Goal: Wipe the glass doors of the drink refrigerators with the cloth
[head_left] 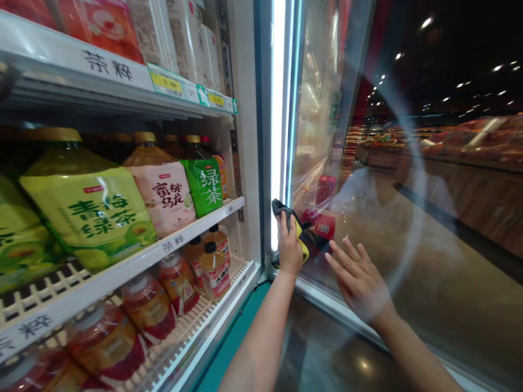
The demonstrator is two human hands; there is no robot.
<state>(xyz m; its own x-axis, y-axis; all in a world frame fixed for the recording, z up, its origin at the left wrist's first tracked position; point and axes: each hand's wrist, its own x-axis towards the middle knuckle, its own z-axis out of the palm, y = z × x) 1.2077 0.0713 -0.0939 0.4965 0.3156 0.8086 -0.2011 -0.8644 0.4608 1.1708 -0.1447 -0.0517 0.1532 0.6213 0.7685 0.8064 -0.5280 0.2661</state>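
My left hand point(289, 245) grips a black and yellow cleaning cloth point(283, 208) against the lower edge of a glass cooler door point(368, 179). The door stands open, and the glass shows blurred reflections of the store. My right hand point(357, 280) is flat with its fingers spread, right by the glass, and holds nothing. I cannot tell whether its fingertips touch the pane. A bright vertical light strip point(278, 120) runs up the cooler frame above the cloth.
To the left, white cooler shelves hold large green tea pouches point(84, 209), a pink peach drink pouch point(161, 190) and bottled drinks point(214, 270), with price tags along the shelf edge point(165, 80). A polished store floor point(330, 348) lies below the door.
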